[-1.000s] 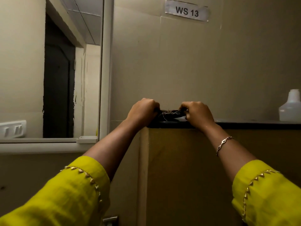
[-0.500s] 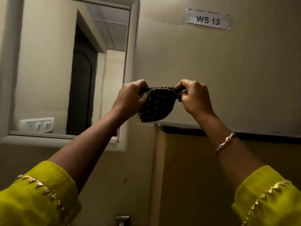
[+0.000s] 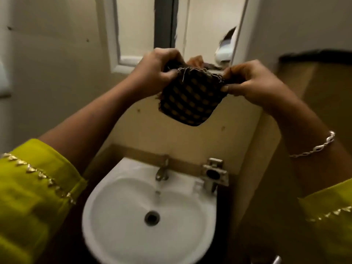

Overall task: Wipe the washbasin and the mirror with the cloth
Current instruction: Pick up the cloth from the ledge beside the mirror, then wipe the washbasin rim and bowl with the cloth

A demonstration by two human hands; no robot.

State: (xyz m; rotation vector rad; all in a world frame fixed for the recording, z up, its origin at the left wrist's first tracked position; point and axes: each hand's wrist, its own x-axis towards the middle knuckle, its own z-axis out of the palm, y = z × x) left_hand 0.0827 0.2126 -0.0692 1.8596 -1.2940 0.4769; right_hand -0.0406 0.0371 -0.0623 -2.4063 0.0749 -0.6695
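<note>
The room is a small washroom with beige walls. A white basin sits low in the corner, with a tap at its back rim and a metal holder just beside the tap, to the right. The mirror hangs on the wall above.

You hold the cloth, dark with light checks, in the air between mirror and basin, and it touches neither. Your left hand pinches its upper left edge and your right hand pinches the upper right edge, with the fingers curled. The cloth hangs folded below them.

I judge that you are spreading it before the wiping. Open it to a flat pad, turn the frayed threads at the top inside, then take it in one hand. A thin stream seems to run from the tap, but the blur does not let me be sure.
</note>
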